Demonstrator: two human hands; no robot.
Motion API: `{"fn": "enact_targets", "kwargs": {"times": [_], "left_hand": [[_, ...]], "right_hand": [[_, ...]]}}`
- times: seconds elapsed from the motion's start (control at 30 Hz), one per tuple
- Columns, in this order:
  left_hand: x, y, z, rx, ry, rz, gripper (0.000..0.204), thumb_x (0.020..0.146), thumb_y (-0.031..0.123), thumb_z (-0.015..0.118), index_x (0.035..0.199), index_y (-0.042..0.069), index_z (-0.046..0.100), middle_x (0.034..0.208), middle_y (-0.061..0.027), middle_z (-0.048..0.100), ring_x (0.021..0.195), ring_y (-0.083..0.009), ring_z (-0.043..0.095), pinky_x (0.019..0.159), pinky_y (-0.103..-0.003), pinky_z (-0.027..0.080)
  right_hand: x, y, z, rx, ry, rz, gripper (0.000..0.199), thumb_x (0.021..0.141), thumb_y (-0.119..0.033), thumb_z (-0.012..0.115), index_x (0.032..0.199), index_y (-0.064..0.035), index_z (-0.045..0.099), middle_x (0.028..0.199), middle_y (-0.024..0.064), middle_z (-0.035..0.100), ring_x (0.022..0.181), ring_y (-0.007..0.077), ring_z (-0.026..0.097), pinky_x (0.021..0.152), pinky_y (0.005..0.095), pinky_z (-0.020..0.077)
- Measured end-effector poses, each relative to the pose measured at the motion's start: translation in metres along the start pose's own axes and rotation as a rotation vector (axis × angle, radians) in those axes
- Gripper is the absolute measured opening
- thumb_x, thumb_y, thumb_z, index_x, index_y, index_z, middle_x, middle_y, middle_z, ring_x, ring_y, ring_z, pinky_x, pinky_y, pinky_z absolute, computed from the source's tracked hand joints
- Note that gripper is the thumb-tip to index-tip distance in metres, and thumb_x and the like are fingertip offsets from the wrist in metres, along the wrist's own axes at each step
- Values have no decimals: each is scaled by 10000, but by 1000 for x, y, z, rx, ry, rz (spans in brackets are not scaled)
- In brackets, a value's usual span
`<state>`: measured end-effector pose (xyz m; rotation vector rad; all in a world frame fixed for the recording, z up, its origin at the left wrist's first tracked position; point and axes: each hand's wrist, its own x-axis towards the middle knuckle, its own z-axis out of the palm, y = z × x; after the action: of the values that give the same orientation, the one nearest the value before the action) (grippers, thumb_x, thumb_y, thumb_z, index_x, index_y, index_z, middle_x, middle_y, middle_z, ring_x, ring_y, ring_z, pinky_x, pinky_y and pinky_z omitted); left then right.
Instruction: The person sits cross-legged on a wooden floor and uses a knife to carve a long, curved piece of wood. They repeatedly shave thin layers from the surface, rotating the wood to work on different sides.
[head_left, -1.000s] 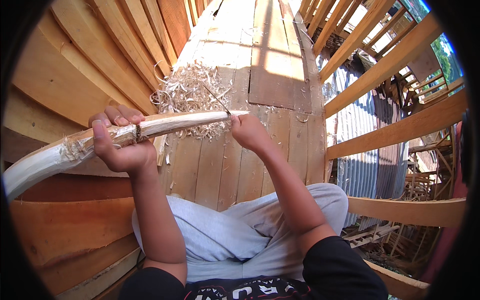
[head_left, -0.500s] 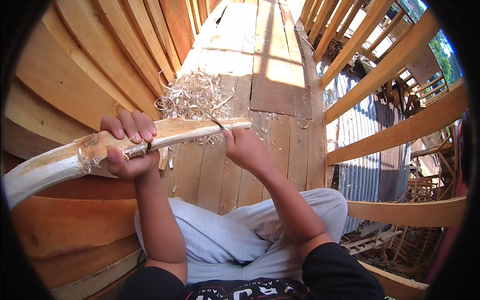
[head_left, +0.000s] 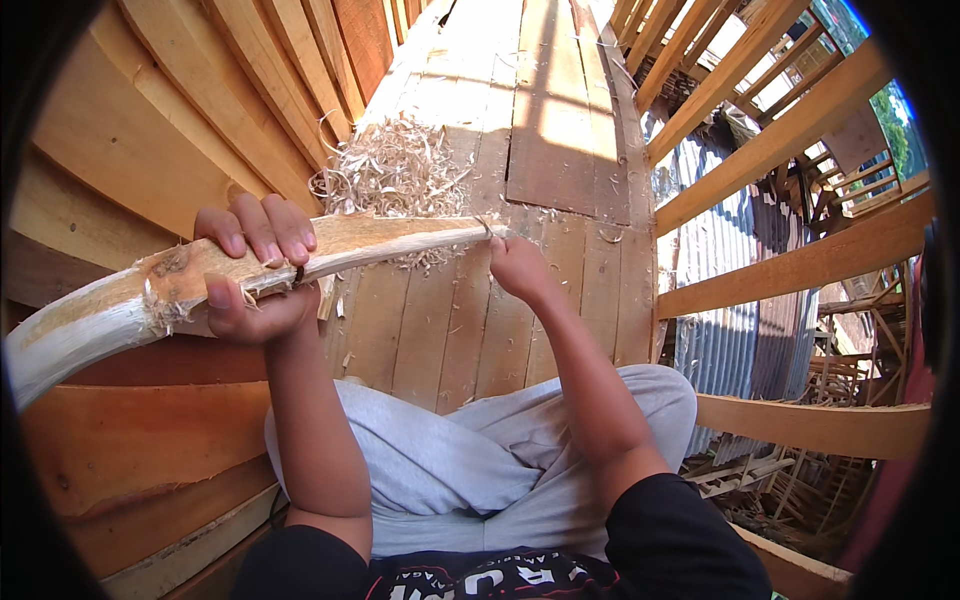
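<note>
A long, curved piece of pale wood (head_left: 400,238) stretches from the far left across in front of me. It is stripped of bark and narrows toward its right end. My left hand (head_left: 262,240) is closed round its middle, fingers over the top and thumb on the near side, beside a brown knot. At the thin right end, my right hand (head_left: 520,268) is closed on a knife. Only a little of the knife's thin dark blade (head_left: 487,226) shows against the wood; its handle is hidden in my fist.
A heap of curled wood shavings (head_left: 395,165) lies on the plank floor (head_left: 455,340) beyond the wood. Curved boards (head_left: 120,190) form a wall at my left. Spaced wooden ribs (head_left: 790,255) stand at my right, with corrugated metal sheets (head_left: 735,330) beyond. My crossed legs (head_left: 440,460) are below.
My right hand and the knife have slid rightward along the wood to its thin end. My left hand keeps its hold, and the wood has tilted up slightly at the right.
</note>
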<state>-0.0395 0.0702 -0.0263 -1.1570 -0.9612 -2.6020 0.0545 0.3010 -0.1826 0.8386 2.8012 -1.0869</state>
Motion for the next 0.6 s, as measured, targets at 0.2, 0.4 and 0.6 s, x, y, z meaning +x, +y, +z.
{"fn": "enact_targets", "kwargs": {"times": [0.2, 0.4, 0.6], "left_hand": [[2, 4, -2, 48, 76, 9, 420, 761, 448, 640, 816, 117, 386, 646, -21, 423, 542, -141, 444, 559, -273, 398], [4, 1, 3, 27, 61, 4, 423, 747, 457, 630, 808, 121, 380, 640, -19, 412, 524, -141, 435, 551, -267, 393], [-1, 4, 1, 52, 106, -5, 422, 744, 459, 628, 807, 123, 380, 639, -16, 409, 525, -134, 433, 543, -264, 392]], "right_hand": [[-27, -70, -30, 56, -98, -81, 418, 927, -288, 420, 824, 59, 629, 804, 288, 616, 819, 438, 601, 765, 503, 459], [-9, -39, -27, 162, -167, 33, 396, 918, -279, 442, 790, 50, 621, 759, 266, 616, 761, 442, 598, 729, 503, 464], [-35, -77, -29, 33, -63, -72, 397, 919, -280, 435, 788, 43, 625, 784, 266, 622, 769, 435, 601, 730, 499, 467]]}}
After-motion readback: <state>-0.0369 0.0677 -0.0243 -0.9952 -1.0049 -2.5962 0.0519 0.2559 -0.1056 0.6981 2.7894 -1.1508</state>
